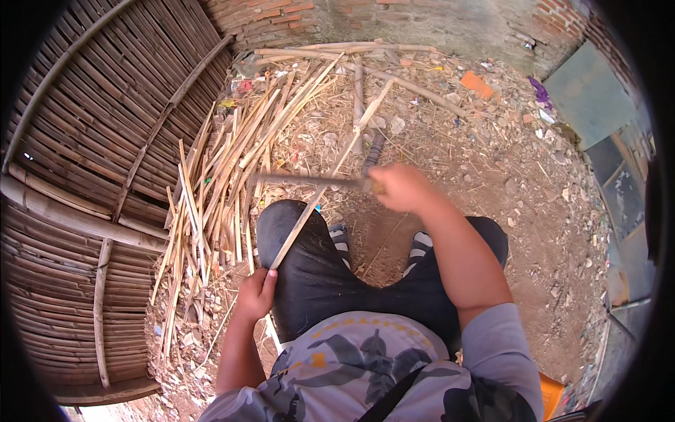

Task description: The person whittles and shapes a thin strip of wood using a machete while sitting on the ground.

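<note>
A long pale bamboo strip [301,224] runs from my left hand [255,295] up and away to the right, over my left thigh. My left hand is closed round its near end, thumb along it. My right hand [402,188] grips a machete [306,181], whose long dark blade points left and lies across the strip, just beyond my left knee. The blade is a little blurred. Beside my right hand is a dark, ribbed, wrapped rod [373,153]; how it is fixed is hidden. The strip's far part passes over a wooden pole [358,105] on the ground.
A loose heap of bamboo strips [242,151] lies at the left, next to a slatted bamboo wall [77,91]. More poles [351,48] lie by the brick wall [422,24] at the back. An orange tile piece [477,85] and rubble litter the ground. Grey panels [590,91] lean at right.
</note>
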`<state>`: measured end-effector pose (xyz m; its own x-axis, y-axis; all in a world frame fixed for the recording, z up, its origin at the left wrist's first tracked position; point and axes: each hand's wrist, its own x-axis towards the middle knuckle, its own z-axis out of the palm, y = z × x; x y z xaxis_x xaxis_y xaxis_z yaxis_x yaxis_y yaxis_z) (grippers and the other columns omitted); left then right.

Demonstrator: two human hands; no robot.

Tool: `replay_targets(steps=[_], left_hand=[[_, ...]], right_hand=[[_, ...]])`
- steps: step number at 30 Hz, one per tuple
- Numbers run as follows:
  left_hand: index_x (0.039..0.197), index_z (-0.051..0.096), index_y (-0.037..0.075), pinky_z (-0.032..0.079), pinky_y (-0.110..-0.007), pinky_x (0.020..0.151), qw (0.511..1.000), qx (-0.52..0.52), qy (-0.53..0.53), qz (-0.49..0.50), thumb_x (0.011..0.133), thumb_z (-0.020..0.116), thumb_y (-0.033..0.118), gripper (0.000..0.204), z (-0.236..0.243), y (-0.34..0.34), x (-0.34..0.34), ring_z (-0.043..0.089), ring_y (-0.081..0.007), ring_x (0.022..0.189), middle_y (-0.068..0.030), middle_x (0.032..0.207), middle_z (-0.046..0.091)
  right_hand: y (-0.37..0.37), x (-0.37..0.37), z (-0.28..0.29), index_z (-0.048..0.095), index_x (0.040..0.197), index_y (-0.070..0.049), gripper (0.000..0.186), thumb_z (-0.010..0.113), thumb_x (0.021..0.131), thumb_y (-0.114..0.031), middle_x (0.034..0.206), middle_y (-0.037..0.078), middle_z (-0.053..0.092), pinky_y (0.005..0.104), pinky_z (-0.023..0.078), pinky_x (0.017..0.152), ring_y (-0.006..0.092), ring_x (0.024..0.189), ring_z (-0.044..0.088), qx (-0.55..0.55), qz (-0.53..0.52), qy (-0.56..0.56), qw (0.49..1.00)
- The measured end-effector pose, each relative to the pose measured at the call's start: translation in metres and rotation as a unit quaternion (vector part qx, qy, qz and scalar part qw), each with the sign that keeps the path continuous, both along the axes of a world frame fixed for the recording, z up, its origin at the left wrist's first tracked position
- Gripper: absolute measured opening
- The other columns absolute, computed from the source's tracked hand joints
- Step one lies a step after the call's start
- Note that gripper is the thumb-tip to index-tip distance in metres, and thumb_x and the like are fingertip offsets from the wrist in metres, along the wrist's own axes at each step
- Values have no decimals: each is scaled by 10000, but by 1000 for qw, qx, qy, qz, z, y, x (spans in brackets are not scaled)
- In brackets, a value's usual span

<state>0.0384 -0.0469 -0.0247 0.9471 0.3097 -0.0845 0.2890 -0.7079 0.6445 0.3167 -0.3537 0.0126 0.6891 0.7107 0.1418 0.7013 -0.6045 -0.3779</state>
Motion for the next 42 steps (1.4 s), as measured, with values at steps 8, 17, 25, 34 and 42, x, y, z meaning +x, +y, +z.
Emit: replay_targets(steps=[8,17,25,34,42], left_hand=[[789,551,-5,480,-530,615,998,62,4,11,1025,579,385,457,1,-4,-1,631,-496,697,-283,692,615],[850,558,8,501,-576,640,989,149,10,25,1017,552,425,449,2,-16,-6,650,-511,712,-298,730,647],[883,558,22,517,-580,641,980,195,22,43,1004,564,445,441,3,-24,-4,662,-497,701,-282,732,661],[870,550,14,509,-583,631,983,182,4,30,1000,584,422,429,0,-20,-7,654,-502,687,-284,724,656],[872,555,9,510,-585,651,983,180,-3,30,1002,586,420,433,1,-20,-5,653,-513,708,-300,749,657]], right_hand=[[-25,35,-2,727,1034,-145,207,738,827,-159,890,154,730,450,564,781,328,842,715,57,-154,119,979],[3,-8,17,695,966,-110,191,743,796,-183,922,159,726,473,555,773,358,874,706,-78,28,10,997],[-30,25,-2,693,984,-125,196,726,793,-150,955,162,732,464,561,787,366,900,703,34,-143,81,986],[-13,10,-3,706,1046,-158,218,716,832,-196,948,167,722,472,559,798,389,896,696,2,-50,53,997],[-28,29,-25,692,1034,-127,220,735,834,-211,921,171,721,483,552,769,381,876,700,75,-151,70,983]])
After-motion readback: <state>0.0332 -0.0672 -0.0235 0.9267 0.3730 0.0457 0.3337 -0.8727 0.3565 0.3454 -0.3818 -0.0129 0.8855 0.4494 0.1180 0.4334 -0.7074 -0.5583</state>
